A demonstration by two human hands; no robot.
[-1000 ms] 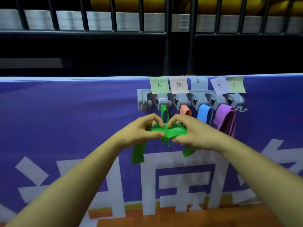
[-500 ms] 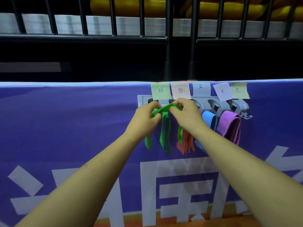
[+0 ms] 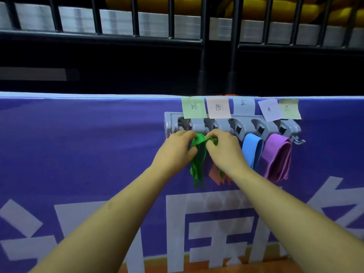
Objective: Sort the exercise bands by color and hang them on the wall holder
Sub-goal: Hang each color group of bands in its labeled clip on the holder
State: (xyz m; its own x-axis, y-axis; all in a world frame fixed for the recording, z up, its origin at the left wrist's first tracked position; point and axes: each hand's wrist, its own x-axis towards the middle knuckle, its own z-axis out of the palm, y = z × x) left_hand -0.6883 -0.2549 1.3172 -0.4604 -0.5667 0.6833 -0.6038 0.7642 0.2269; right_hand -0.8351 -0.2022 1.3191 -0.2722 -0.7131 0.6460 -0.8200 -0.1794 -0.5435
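Observation:
A grey wall holder point(image 3: 246, 128) with several hooks is fixed to a purple banner, with coloured sticky notes point(image 3: 193, 107) above the hooks. My left hand point(image 3: 177, 149) and my right hand point(image 3: 224, 149) both pinch a green exercise band point(image 3: 198, 166) just under the leftmost hooks; its loops hang down between my hands. An orange band point(image 3: 215, 175) hangs behind my right wrist, mostly hidden. Further right hang a blue band point(image 3: 251, 149) and a purple band point(image 3: 277, 156).
The purple banner point(image 3: 78, 154) with large white characters covers the barrier. A black metal railing point(image 3: 202, 42) stands behind it, with yellow shapes beyond. The rightmost hook point(image 3: 297, 139) of the holder is bare. An orange floor strip shows at the bottom.
Both hands raised the green band from chest height up to the leftmost hooks. Its loose ends, spread out earlier, now hang bunched together straight down.

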